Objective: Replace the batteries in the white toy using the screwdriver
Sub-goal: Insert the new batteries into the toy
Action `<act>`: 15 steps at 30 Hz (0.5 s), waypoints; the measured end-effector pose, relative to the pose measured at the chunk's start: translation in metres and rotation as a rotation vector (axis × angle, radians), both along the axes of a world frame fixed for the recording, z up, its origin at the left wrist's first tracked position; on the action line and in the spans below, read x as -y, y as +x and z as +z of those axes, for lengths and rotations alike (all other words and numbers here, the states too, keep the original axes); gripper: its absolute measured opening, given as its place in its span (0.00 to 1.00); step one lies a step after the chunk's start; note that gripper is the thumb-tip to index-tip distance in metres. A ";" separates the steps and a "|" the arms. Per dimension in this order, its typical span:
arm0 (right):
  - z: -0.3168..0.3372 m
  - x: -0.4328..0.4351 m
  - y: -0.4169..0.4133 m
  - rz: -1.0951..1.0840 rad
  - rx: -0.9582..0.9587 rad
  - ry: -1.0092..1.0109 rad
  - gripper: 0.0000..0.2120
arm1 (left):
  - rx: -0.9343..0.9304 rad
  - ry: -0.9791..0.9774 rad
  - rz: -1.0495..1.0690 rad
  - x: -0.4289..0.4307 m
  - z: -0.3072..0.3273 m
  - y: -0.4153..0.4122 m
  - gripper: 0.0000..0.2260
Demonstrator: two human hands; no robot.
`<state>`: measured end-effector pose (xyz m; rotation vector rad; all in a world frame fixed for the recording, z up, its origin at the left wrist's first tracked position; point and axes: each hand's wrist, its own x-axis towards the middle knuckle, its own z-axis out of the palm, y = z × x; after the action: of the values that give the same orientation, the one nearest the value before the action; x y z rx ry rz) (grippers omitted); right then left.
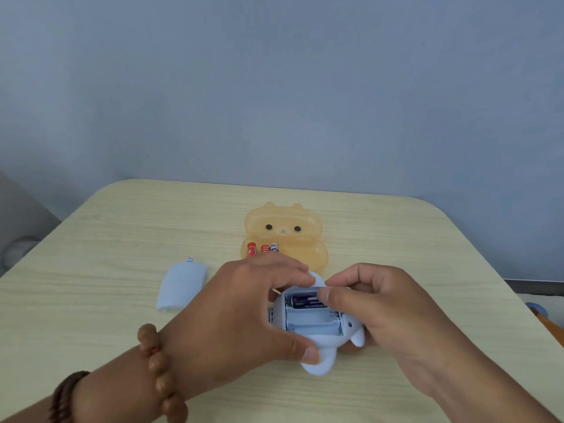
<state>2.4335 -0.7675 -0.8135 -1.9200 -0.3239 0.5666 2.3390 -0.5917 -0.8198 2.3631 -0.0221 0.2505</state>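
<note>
The white toy (317, 328) lies on its back near the table's front, its battery compartment uncovered. One dark battery (305, 301) sits in the far slot; the two nearer slots are bare. My left hand (244, 312) grips the toy from the left, thumb on its lower edge. My right hand (375, 303) holds the toy's right side, with thumb and forefinger pinching at the dark battery's right end. The toy's white cover (182, 283) rests on the table to the left. No screwdriver is visible.
An orange bear-shaped box (287, 236) stands open behind the toy, with red and white batteries (263, 250) in its lower half. The light wood table (122, 239) ends at a grey wall. A blue and orange object (546, 319) pokes in at the right edge.
</note>
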 end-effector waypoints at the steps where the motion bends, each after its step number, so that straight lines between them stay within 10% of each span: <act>1: 0.000 0.000 0.000 -0.001 0.001 0.000 0.04 | 0.000 -0.006 0.000 0.000 0.000 0.000 0.33; 15: -0.004 0.005 -0.003 0.051 0.047 0.047 0.05 | -0.015 0.055 -0.039 -0.002 0.003 0.001 0.32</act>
<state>2.4306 -0.7722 -0.8175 -1.8865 -0.4142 0.5430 2.3404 -0.5901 -0.8164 2.4164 -0.0690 0.2152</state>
